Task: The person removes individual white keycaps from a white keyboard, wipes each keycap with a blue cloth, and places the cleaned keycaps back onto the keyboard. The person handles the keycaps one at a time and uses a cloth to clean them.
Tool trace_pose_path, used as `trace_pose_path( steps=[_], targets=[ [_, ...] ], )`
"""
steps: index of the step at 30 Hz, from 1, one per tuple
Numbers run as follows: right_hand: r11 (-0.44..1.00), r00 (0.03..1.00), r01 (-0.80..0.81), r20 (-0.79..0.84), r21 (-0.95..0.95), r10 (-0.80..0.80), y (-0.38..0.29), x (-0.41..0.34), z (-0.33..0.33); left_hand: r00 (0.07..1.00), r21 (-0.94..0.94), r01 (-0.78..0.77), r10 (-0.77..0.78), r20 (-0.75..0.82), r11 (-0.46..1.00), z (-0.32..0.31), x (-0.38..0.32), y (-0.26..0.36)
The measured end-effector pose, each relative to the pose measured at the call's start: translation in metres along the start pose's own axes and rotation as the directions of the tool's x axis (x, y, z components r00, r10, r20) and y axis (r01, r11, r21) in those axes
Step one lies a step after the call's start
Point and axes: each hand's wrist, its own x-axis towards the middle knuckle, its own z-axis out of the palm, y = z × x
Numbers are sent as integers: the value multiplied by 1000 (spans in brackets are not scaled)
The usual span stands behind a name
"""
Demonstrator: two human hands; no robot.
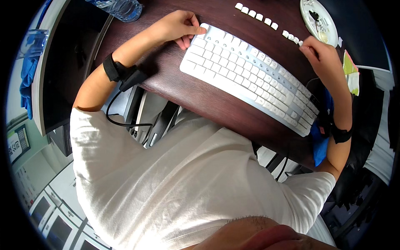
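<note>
A white mechanical keyboard lies at a slant on the dark desk, with one row of its key switches bare of keycaps. My left hand is at its upper left corner, the thumb against the corner keycap; whether it grips the cap I cannot tell. Loose white keycaps stand in a broken line beyond the keyboard. At the right end of that line, my right hand has its fingertips by the last keycap. Its fingers are curled, and whether they hold the cap is not clear.
A white oval dish with small bits in it stands at the back right. A clear plastic bottle lies at the back left. Sticky notes and a blue cloth are by my right arm. A black cable hangs from my left wrist strap.
</note>
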Motion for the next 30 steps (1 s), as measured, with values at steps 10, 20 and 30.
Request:
trace_pose_path(
  steps=[10, 20, 30],
  targets=[
    [971, 970, -239, -42, 7, 239, 39, -71, -26, 999, 80, 8, -12, 44, 997, -3, -3, 1],
    [952, 945, -308, -113, 3, 306, 46, -105, -30, 994, 142, 2, -18, 109, 990, -5, 1, 8],
    [940, 934, -338, -142, -51, 328, 92, -161, -25, 997, 284, 62, -73, 28, 957, -12, -1, 15]
  ],
)
